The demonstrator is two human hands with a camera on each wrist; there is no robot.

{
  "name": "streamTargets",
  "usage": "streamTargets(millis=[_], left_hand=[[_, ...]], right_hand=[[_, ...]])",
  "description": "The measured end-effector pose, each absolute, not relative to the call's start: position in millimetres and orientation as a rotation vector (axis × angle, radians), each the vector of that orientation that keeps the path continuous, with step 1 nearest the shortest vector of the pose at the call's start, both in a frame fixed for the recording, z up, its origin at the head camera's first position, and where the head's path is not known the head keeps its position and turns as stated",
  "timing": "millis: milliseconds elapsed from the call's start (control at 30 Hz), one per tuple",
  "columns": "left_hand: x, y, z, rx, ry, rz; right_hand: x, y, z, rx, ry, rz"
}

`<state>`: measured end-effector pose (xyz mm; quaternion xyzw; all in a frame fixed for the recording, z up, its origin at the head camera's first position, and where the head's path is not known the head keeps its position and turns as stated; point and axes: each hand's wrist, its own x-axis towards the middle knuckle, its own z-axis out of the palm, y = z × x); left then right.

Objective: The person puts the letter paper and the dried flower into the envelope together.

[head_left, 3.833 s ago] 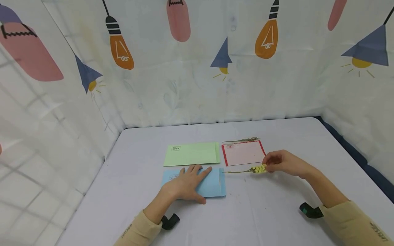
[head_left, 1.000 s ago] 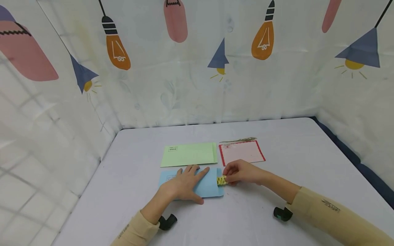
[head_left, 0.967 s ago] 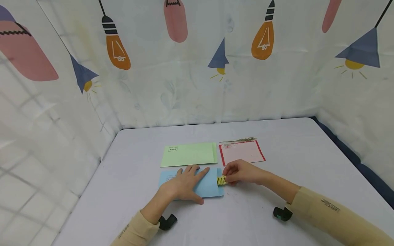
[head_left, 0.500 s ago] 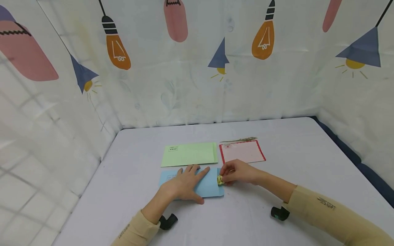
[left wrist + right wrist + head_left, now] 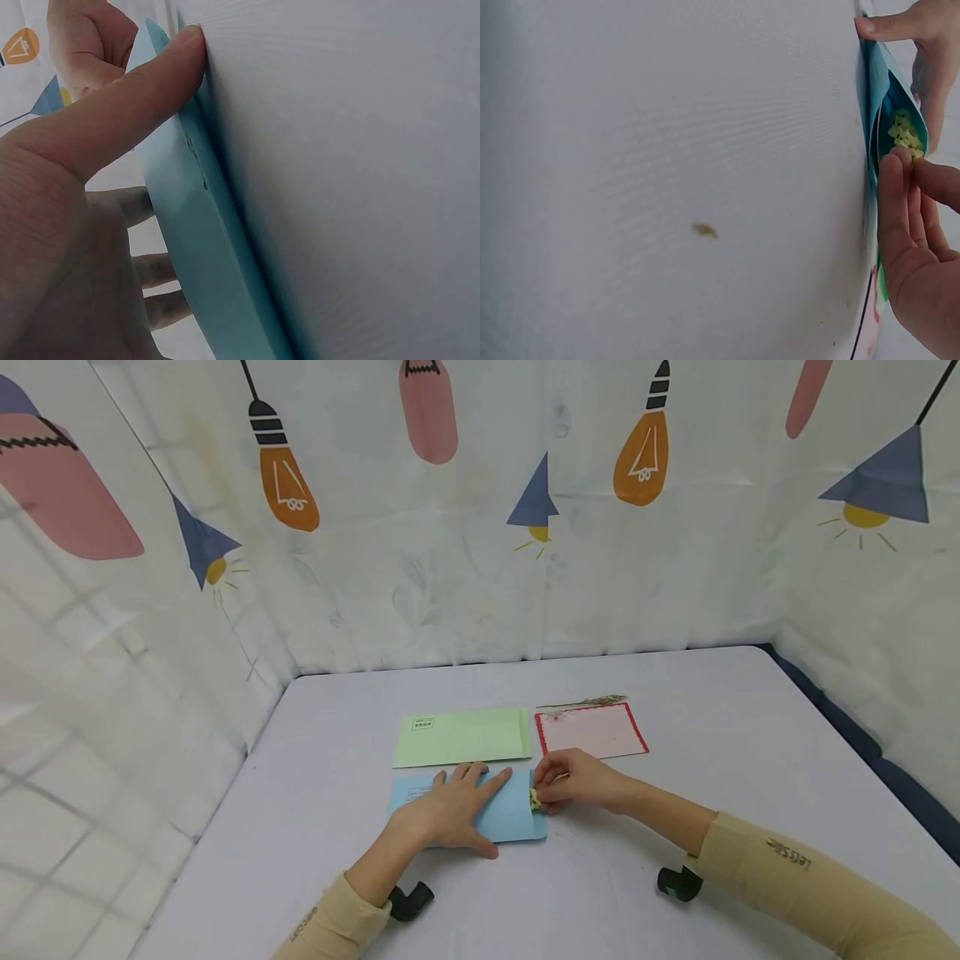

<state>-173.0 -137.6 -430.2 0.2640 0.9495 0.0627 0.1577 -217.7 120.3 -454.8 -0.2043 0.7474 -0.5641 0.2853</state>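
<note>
A blue envelope [image 5: 504, 818] lies flat on the table, its mouth facing right. My left hand [image 5: 450, 810] rests on it with fingers spread, the thumb at its near edge. At the mouth, my right hand [image 5: 577, 781] pinches a dried yellow flower sprig [image 5: 535, 799] by its head. Most of the sprig is hidden inside the envelope; only a bit of the yellow head shows. From the right wrist view, the envelope's mouth [image 5: 889, 97] gapes around the yellow flower head [image 5: 904, 133], which the fingertips hold.
Behind the blue envelope lies a green envelope [image 5: 461, 739]. A white card with a red border [image 5: 592, 732] is to its right, with a thin dried sprig [image 5: 592, 702] along its far edge. A small plant crumb [image 5: 705, 229] lies on the white tablecloth [image 5: 360, 727].
My right hand has moved left from beside the card to the envelope's mouth, sliding the flower sprig in. Over the last second the yellow head has gone deeper. The left hand stays put.
</note>
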Motion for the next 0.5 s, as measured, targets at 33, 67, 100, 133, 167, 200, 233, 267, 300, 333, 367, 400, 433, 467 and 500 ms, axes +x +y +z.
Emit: streamTargets(millis=[33, 67, 100, 133, 167, 200, 233, 267, 300, 333, 367, 400, 433, 467, 500], left_hand=[[-173.0, -137.6, -429.8, 0.755, 2.716, 0.180], [-173.0, -137.6, -429.9, 0.756, 2.716, 0.179], [-173.0, -137.6, -429.8, 0.756, 2.717, 0.176], [-172.9, -137.6, -429.4, 0.755, 2.716, 0.176], [-172.6, -137.6, -429.1, 0.756, 2.717, 0.176], [-172.4, -137.6, -428.8, 0.754, 2.717, 0.179], [-172.0, -137.6, -428.5, 0.754, 2.717, 0.181], [-171.8, -137.7, -428.5, 0.755, 2.717, 0.181], [-171.7, -137.6, -428.3, 0.754, 2.717, 0.182], [-171.7, -137.6, -428.3, 0.753, 2.716, 0.180], [-171.7, -137.5, -428.3, 0.752, 2.716, 0.181], [-171.7, -137.5, -428.1, 0.753, 2.716, 0.179], [-171.8, -137.4, -428.1, 0.755, 2.716, 0.177], [-171.9, -137.3, -428.3, 0.754, 2.715, 0.172], [-172.1, -137.2, -428.4, 0.755, 2.715, 0.170]], right_hand=[[-217.7, 120.2, -455.1, -0.543, 1.983, -1.521], [-217.7, 120.1, -455.3, -0.540, 1.969, -1.529], [-217.7, 120.1, -455.6, -0.537, 1.951, -1.538], [-217.6, 120.1, -455.8, -0.534, 1.934, -1.545], [-217.6, 120.0, -456.3, -0.527, 1.919, -1.552], [-217.4, 120.0, -456.4, -0.522, 1.905, -1.558], [-217.2, 119.9, -456.5, -0.516, 1.890, -1.567], [-217.0, 119.9, -456.7, -0.509, 1.875, -1.575], [-216.8, 119.8, -456.7, -0.501, 1.861, -1.583], [-216.6, 119.7, -456.8, -0.496, 1.851, -1.589], [-216.3, 119.7, -456.7, -0.493, 1.841, -1.595], [-216.0, 119.6, -456.5, -0.490, 1.831, -1.601], [-215.8, 119.5, -456.7, -0.485, 1.824, -1.604], [-215.6, 119.5, -456.8, -0.479, 1.819, -1.607], [-215.3, 119.4, -456.5, -0.479, 1.817, -1.606]])
